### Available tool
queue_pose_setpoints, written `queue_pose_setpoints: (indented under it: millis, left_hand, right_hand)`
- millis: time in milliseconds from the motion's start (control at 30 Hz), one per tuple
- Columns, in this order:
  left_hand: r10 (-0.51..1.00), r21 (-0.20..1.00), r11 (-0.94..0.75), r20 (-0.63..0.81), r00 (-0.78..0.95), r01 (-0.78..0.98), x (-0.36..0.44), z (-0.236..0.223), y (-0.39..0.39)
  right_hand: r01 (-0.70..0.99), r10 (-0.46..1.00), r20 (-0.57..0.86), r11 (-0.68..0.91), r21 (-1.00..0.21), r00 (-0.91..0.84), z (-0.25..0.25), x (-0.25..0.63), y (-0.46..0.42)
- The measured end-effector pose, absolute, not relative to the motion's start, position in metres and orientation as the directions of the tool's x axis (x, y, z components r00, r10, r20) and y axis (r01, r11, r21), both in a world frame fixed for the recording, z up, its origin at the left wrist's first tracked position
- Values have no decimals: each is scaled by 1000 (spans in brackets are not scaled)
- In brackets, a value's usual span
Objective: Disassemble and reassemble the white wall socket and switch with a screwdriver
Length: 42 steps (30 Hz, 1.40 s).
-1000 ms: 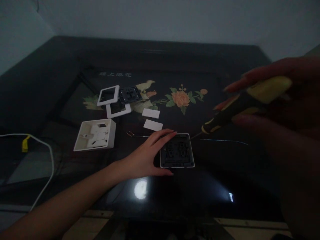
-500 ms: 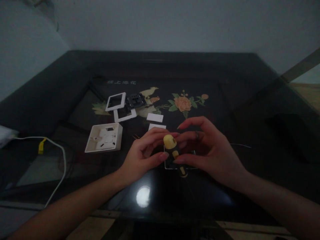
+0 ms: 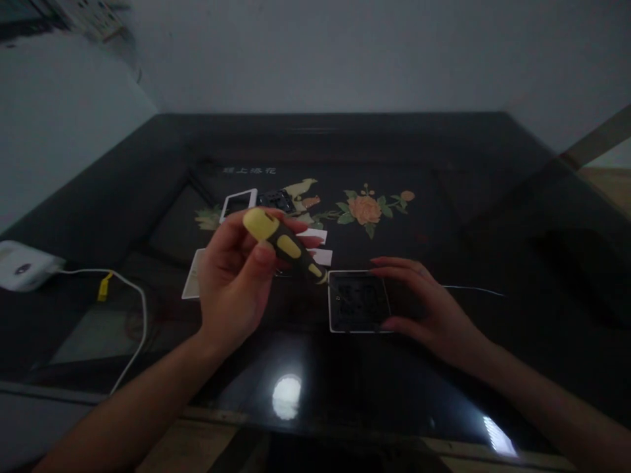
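White plastic makes up the plug-like block (image 3: 29,265) at the far left of the dark, glossy counter (image 3: 444,394), and a white cord (image 3: 144,312) leaves it, carries a yellow tag (image 3: 103,288), then curves down toward the near edge. Above, against the pale wall (image 3: 345,59), is a block with dark holes (image 3: 93,20), cut by the top of the view. Next to the right, a white box (image 3: 191,279) shows only its left part, since the left hand (image 3: 236,276) covers the rest. Beyond that hand lie a white frame (image 3: 239,202) and, just beside it, a black plate (image 3: 277,200). The left hand's grip pinches a yellow-and-black screwdriver (image 3: 288,246) by the handle, tilted down to the right; its shaft is faint against the dark, and I cannot tell whether the tip touches anything. Two white strips (image 3: 323,257) lie partly behind the fingers. Right of the handle, the switch panel (image 3: 359,302) rests on the counter near its front, dark inside a thin white rim. A flower picture (image 3: 365,210) shows beyond it. The right hand's grip holds the panel's right side, fingers at the far corner and thumb at the near one. Past that hand, a thin wire (image 3: 476,288) runs rightward.
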<state>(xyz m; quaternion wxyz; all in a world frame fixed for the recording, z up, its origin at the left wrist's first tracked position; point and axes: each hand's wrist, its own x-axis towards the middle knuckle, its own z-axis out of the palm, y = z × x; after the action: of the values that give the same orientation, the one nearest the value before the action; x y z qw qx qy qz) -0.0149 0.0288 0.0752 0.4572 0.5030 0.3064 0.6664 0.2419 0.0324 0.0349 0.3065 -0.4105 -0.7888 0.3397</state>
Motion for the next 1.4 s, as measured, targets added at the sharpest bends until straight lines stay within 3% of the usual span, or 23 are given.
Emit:
queue_pose_setpoints:
  millis: [200,533,1400]
  left_hand:
    - [862,850,-500,471,-189,-163,-21,62,40]
    - [824,799,-566,553,-121,-204,-18,51,39]
    - [826,817,-562,545,-148,-131,-18,49,37]
  right_hand:
    - [539,829,36,396,-744,-558,5,249,19]
    - [558,841,73,419,-716,-537,3,246,18]
    - [559,836,93,440,-703,-541,3,246,18]
